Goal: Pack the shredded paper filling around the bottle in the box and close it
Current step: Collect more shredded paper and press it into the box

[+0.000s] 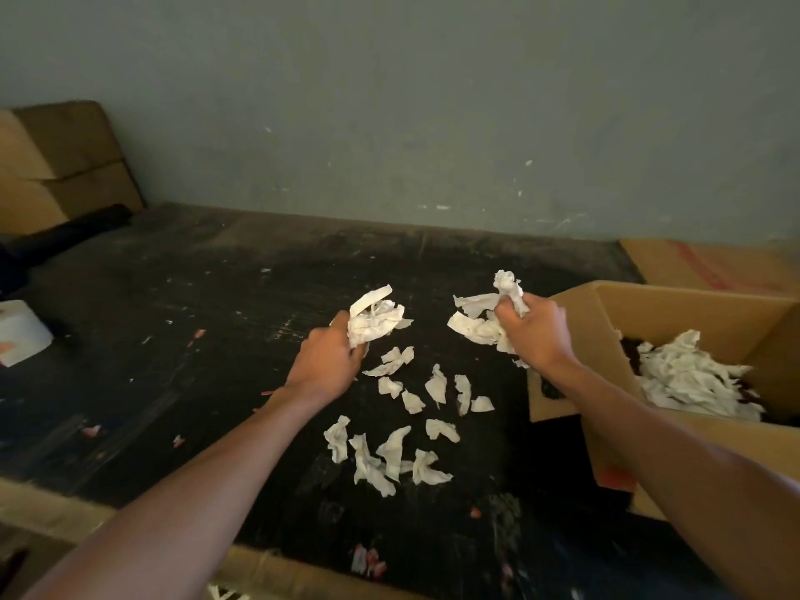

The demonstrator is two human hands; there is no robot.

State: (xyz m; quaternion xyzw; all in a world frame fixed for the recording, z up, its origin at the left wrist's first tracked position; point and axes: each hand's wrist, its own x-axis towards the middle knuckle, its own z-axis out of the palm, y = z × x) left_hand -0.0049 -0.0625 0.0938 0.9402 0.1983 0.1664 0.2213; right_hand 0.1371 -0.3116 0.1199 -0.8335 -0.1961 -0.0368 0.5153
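1. My left hand (322, 361) hangs over the middle of the dark tabletop (208, 305), its grip closed around a bunch of white paper shreds (374, 320) that stick out above the fingers.
2. My right hand (534, 335) is further right, just beside the left wall of the open cardboard box (692, 318), and its grip is clenched on a second bunch of shreds (485, 313) that trails down toward the tabletop.
3. More loose shreds (398, 430) lie scattered on the tabletop between and nearer than my two hands, none of them touching my fingers.
4. The open box sits at the right edge of the tabletop, flaps spread, with a heap of paper filling (688, 378) already inside it.
5. Something dark shows among the filling at its left side, but I cannot tell whether that is the bottle.
6. Another cardboard box (727, 262) with red marks lies further back on the right, against the grey wall (433, 101).
7. Stacked brown cartons (60, 166) stand at the far left, and a white object (21, 335) rests at the left edge.
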